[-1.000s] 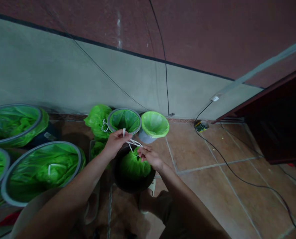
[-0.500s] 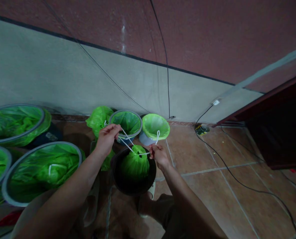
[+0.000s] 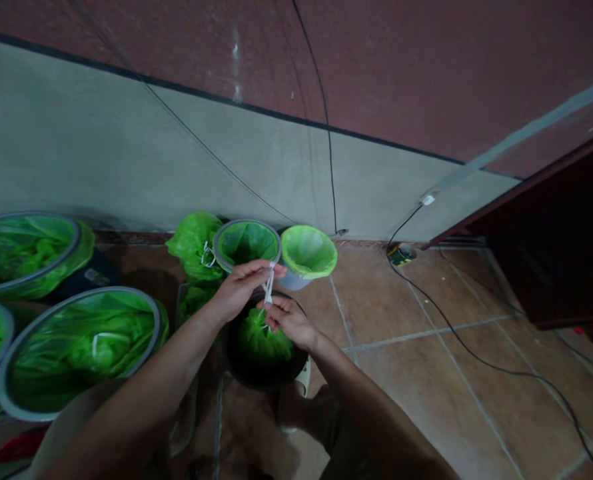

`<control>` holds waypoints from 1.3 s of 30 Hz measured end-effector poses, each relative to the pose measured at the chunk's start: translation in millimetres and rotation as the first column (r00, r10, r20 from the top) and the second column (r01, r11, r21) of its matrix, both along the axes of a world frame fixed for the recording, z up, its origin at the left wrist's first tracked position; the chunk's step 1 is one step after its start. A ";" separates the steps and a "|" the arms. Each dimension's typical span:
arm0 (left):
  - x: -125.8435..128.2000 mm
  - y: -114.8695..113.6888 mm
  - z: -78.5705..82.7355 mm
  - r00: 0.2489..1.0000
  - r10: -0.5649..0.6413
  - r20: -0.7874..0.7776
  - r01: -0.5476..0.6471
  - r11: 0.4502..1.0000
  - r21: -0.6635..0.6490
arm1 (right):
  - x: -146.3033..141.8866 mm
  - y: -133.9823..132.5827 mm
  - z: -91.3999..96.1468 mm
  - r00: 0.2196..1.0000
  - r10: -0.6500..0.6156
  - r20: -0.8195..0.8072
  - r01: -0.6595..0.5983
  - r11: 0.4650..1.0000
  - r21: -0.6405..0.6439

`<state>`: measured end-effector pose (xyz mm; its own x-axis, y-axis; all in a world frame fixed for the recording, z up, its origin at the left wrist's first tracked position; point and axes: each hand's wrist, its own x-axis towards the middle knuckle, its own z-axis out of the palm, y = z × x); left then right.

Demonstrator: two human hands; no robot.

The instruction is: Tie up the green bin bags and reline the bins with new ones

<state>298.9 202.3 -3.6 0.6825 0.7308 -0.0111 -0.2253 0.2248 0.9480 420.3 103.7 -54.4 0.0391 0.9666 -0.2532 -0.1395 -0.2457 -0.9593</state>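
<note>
A dark round bin (image 3: 256, 373) stands on the tiled floor in front of me, with a gathered green bag (image 3: 261, 340) inside it. White drawstrings (image 3: 268, 291) rise from the bag's mouth. My left hand (image 3: 241, 287) pinches the strings at their top, above the bin. Just below and to the right, my right hand (image 3: 289, 321) is closed on the strings near the bag's neck. Both hands sit close together over the bin.
Two small bins lined with green bags (image 3: 247, 243) (image 3: 307, 253) stand against the wall behind. A tied green bag (image 3: 195, 243) lies beside them. Large grey-rimmed bins with green liners (image 3: 79, 343) fill the left. Black cables (image 3: 456, 333) cross the floor; dark furniture (image 3: 551, 253) is at right.
My hands, which were pulled apart with the strings stretched sideways, have come together over the bin. The strings now run upright between them.
</note>
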 end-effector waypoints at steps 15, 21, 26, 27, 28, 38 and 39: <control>9.9 -11.5 -54.4 0.897 -0.138 -0.420 0.327 0.846 0.420 | 29.5 -3.4 16.9 0.926 -0.226 -0.303 0.216 0.974 -0.065; 10.0 -5.6 -66.9 0.843 0.001 -0.537 0.255 0.880 0.402 | 34.7 -0.2 12.2 0.882 -0.450 -0.142 0.437 0.892 -0.114; 12.1 -12.2 -70.6 0.855 -0.029 -0.518 0.109 0.986 0.124 | 17.9 -2.8 11.3 0.913 -0.398 0.090 0.391 0.916 0.083; 12.3 -15.3 -69.0 0.873 -0.091 -0.478 0.143 0.987 0.075 | 13.6 -3.7 11.8 0.947 -0.307 0.096 0.296 0.948 0.115; 12.0 -18.4 -66.8 0.886 -0.155 -0.437 0.193 0.980 0.044 | 10.2 -4.2 12.3 0.970 -0.222 0.094 0.208 0.969 0.136; 6.6 -23.7 -57.4 0.780 -0.412 -0.472 0.534 0.831 0.156 | 25.3 0.6 7.6 0.974 -0.201 0.109 0.193 0.978 0.083; 7.8 -24.3 -59.4 0.797 -0.371 -0.476 0.490 0.859 0.152 | 26.7 0.3 6.9 0.964 -0.220 0.150 0.206 0.973 0.108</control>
